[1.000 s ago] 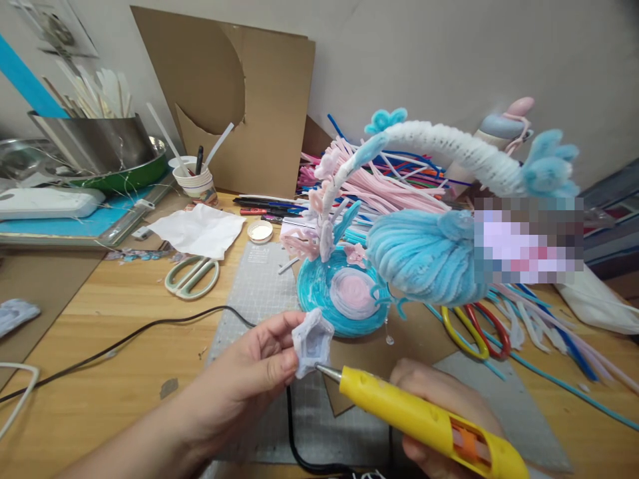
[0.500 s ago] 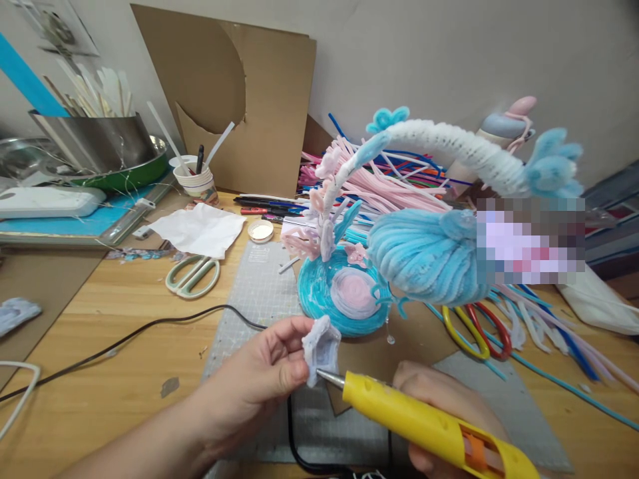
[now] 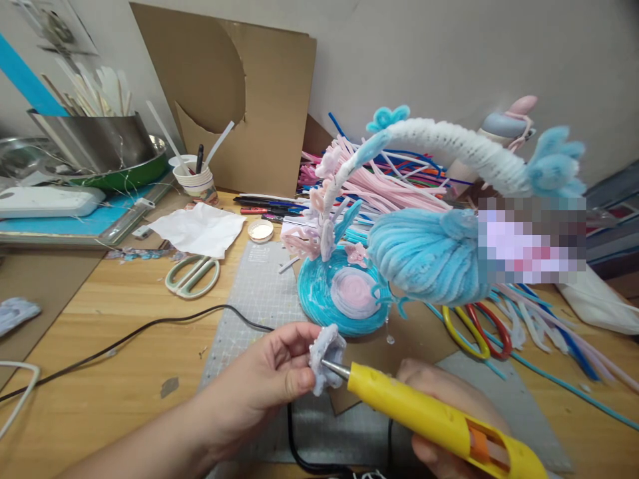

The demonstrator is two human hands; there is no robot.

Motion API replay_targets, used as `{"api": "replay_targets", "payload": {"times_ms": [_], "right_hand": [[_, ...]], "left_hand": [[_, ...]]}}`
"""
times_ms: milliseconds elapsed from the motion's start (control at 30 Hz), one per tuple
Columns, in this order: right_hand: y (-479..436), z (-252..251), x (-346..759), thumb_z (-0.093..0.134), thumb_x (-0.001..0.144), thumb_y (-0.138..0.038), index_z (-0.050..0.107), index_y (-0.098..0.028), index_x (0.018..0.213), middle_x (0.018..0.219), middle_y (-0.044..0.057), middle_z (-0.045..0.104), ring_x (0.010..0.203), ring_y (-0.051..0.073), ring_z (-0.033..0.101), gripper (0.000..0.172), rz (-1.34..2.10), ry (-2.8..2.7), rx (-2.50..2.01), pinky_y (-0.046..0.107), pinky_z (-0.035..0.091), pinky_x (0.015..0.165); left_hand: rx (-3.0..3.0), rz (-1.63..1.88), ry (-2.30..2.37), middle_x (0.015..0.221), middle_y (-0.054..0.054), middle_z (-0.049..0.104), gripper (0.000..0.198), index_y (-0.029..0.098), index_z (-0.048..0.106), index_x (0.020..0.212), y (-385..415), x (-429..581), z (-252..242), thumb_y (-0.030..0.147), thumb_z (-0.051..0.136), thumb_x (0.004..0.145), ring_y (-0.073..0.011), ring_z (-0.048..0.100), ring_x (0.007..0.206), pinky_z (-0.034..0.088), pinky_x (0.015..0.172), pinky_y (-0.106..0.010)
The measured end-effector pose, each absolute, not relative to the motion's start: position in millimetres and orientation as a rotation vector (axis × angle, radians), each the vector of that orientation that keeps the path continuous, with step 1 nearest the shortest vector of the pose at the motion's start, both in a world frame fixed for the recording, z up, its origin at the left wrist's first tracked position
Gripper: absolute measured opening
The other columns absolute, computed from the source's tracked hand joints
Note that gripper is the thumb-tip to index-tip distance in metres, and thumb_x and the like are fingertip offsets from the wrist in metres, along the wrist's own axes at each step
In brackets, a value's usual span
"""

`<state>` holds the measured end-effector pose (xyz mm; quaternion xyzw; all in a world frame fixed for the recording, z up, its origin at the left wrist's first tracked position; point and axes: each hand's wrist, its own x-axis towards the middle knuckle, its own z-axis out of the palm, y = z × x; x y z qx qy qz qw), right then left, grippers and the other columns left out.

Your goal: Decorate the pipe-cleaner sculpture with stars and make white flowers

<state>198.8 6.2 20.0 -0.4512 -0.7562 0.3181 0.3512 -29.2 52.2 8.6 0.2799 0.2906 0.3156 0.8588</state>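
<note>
Between the thumb and fingers of my left hand (image 3: 272, 372) is a small, pale lilac fuzzy piece (image 3: 327, 359), cup-like and hollow on the side facing right. My right hand (image 3: 444, 392) is wrapped round a yellow hot glue gun (image 3: 414, 412), partly hidden behind its body. The gun's metal nozzle reaches into the hollow of the lilac piece; whether it touches the inside cannot be made out. Just beyond stands a pipe-cleaner craft with a round turquoise base (image 3: 319, 299), a white wrapped arch (image 3: 454, 146) and a blue ribbed shade (image 3: 424, 256).
A grey cutting mat (image 3: 239, 313) and cardboard lie beneath. Pale-green-handled scissors (image 3: 192, 276) are at left, red-and-yellow-handled scissors (image 3: 466, 332) at right. A black cable (image 3: 150, 324) crosses the table. Behind are pink pipe cleaners (image 3: 369, 173), a paper cup (image 3: 196, 179) and leaning cardboard (image 3: 272, 100).
My left hand has shifted slightly right and down, turning the lilac piece so its hollow faces more sideways. The glue gun has moved a little right, its nozzle now higher inside the piece.
</note>
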Motion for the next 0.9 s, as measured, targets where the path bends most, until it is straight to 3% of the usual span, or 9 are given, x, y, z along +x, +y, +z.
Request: {"api": "replay_targets", "payload": {"times_ms": [267,433,900], "right_hand": [[9,24,197,0.046,0.089,-0.052,0.055,-0.021,0.075,0.062,0.002,0.057,0.054,0.015,0.057,0.035,0.764,-1.891,-1.159,0.024,0.046,0.05],[11,16,198,0.049,0.086,-0.056,0.057,-0.023,0.084,0.071,0.003,0.061,0.067,0.017,0.062,0.034,0.76,-1.85,-1.098,0.025,0.05,0.059],[7,15,206,0.054,0.082,-0.056,0.06,-0.03,0.095,0.083,0.003,0.069,0.076,0.022,0.068,0.029,0.518,-1.95,-1.185,0.027,0.054,0.066]], "left_hand": [[0.589,0.658,0.598,0.096,-0.001,0.066,0.041,0.021,0.063,0.106,51,-30,9,0.026,0.079,0.069,-0.0102,0.059,0.084,0.04,0.078,-0.022],[0.605,0.649,0.61,0.098,-0.002,0.066,0.042,0.02,0.062,0.107,51,-32,7,0.027,0.079,0.069,-0.0106,0.058,0.085,0.04,0.078,-0.022],[0.615,0.65,0.663,0.097,0.0,0.064,0.036,0.022,0.065,0.103,53,-32,11,0.023,0.078,0.069,-0.0094,0.057,0.085,0.04,0.078,-0.021]]}}
